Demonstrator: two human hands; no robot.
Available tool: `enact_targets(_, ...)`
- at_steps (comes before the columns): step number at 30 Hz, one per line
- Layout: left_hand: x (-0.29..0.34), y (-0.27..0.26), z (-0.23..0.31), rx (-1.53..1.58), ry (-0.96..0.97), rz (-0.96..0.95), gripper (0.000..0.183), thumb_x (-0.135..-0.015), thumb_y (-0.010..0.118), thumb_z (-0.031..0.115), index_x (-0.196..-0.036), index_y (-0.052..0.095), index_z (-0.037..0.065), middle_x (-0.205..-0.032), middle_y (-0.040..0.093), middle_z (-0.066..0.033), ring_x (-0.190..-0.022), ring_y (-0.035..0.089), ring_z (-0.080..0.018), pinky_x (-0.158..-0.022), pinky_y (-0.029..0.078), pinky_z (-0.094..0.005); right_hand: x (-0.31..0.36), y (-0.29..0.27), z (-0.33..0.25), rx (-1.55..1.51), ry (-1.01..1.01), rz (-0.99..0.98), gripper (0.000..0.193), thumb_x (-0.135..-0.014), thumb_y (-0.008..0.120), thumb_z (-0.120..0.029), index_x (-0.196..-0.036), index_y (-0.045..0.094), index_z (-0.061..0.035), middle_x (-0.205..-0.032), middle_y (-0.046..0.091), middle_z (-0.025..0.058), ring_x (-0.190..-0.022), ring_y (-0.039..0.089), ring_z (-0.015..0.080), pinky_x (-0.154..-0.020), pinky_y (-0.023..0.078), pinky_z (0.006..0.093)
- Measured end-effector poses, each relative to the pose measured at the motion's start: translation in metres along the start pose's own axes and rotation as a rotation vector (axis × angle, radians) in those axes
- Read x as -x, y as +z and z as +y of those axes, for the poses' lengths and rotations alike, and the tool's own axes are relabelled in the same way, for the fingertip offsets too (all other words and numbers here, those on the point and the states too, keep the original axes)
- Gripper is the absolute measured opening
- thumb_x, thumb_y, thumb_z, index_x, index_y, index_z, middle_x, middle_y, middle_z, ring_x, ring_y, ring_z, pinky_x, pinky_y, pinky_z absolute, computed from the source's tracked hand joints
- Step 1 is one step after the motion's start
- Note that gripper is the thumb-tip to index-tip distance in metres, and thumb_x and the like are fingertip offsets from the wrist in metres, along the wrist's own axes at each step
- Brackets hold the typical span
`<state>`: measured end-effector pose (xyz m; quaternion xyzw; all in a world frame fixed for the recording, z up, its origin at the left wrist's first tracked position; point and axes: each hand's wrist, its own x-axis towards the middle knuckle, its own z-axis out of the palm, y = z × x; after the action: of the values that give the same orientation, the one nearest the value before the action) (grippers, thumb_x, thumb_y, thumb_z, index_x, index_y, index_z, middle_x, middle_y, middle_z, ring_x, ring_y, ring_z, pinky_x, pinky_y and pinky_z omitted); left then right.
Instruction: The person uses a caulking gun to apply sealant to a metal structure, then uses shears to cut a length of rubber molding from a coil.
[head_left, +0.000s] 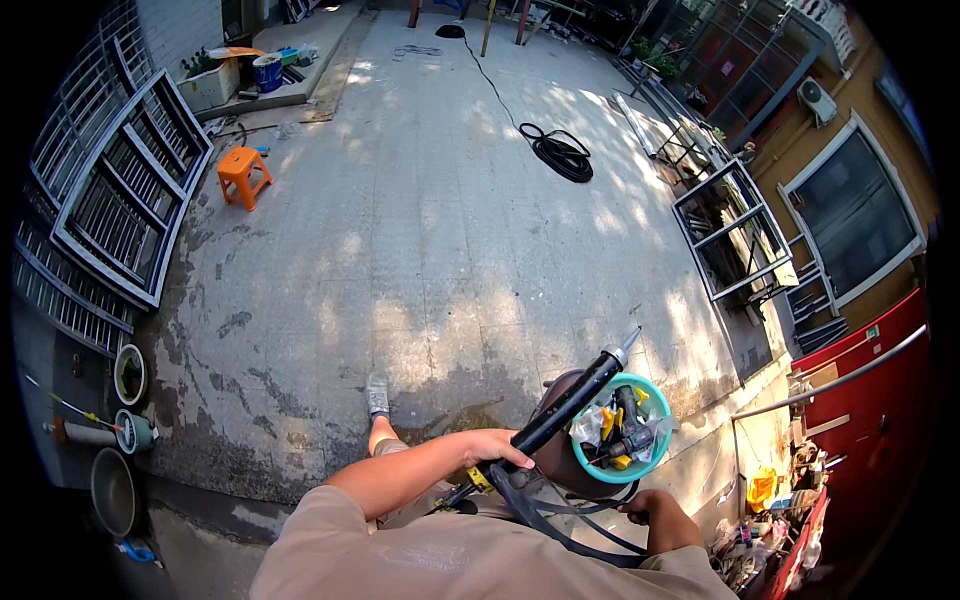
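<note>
My left hand point(497, 447) is closed round the rear of a long black caulking gun point(570, 402). The gun slants up and right, its pale nozzle over the far side of a teal basin point(657, 392). Inside the basin lie a power drill point(632, 438), yellow-handled tools and clear plastic. The basin rests on a dark brown rounded container point(556, 458), mostly hidden. My right hand point(650, 504) is low beside the basin, fingers curled; what they hold, if anything, is hidden. Black straps point(590, 540) loop between my hands, in front of my body.
An orange stool point(243, 178) stands at far left, by stacked metal window frames point(135, 190). A coiled black hose point(560, 153) lies on the paving ahead. More frames point(735, 228) lean at right. Buckets point(133, 431) line the left edge; clutter point(770, 525) fills the lower right.
</note>
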<state>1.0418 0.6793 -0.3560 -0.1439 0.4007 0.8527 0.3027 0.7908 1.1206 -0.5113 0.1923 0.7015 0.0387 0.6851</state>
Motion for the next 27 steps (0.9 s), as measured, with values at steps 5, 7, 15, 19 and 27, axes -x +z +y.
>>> enact_targets(5, -0.015, -0.104, 0.100, -0.092, -0.176, -0.135, 0.044, -0.078, 0.079, 0.012, -0.114, 0.053, 0.008, -0.095, 0.065, -0.0051, -0.081, 0.068, -0.0164, -0.072, 0.059, -0.0338, 0.036, 0.025, -0.081, -0.230, -0.008, -0.053, 0.043, -0.097, 0.061, -0.045, -0.068, 0.049, -0.0150, -0.056, 0.047, -0.0025, -0.049, 0.042, 0.0117, -0.049, 0.038, 0.0285)
enact_targets(7, -0.007, -0.147, 0.143, -0.083, -0.199, -0.162, 0.048, -0.078, 0.079, 0.012, -0.119, 0.053, 0.008, -0.098, 0.067, -0.0064, -0.081, 0.068, -0.0166, -0.072, 0.059, -0.0340, 0.080, 0.027, -0.127, -0.255, -0.047, -0.098, 0.045, -0.099, 0.058, -0.045, -0.067, 0.049, -0.0153, -0.055, 0.046, -0.0034, -0.048, 0.041, 0.0109, -0.048, 0.036, 0.0268)
enact_targets(15, 0.026, -0.278, 0.334, -0.055, -0.267, -0.119, 0.048, -0.078, 0.079, 0.012, -0.118, 0.052, 0.010, -0.090, 0.069, -0.0079, -0.072, 0.070, -0.0176, -0.063, 0.060, -0.0349, 0.118, 0.003, -0.310, -0.292, -0.045, -0.295, 0.037, -0.095, 0.066, -0.038, -0.070, 0.054, -0.0135, -0.054, 0.049, -0.0029, -0.047, 0.044, 0.0109, -0.047, 0.039, 0.0269)
enact_targets(19, 0.047, -0.363, 0.437, -0.017, -0.246, -0.032, 0.050, -0.080, 0.078, 0.013, -0.121, 0.050, 0.011, -0.087, 0.068, -0.0087, -0.069, 0.070, -0.0184, -0.058, 0.059, -0.0365, 0.248, -0.016, -0.477, -0.224, 0.054, -0.131, 0.036, -0.095, 0.067, -0.037, -0.072, 0.054, -0.0127, -0.055, 0.050, -0.0020, -0.048, 0.046, 0.0119, -0.048, 0.040, 0.0266)
enact_targets(27, 0.056, -0.518, 0.642, -0.028, -0.213, -0.003, 0.050, -0.079, 0.081, 0.016, -0.117, 0.048, 0.011, -0.085, 0.066, -0.0057, -0.070, 0.068, -0.0154, -0.061, 0.058, -0.0342, 0.292, -0.138, -0.713, -0.071, -0.091, -0.189, 0.040, -0.099, 0.059, -0.042, -0.072, 0.052, -0.0138, -0.054, 0.047, -0.0019, -0.048, 0.043, 0.0128, -0.050, 0.036, 0.0271)
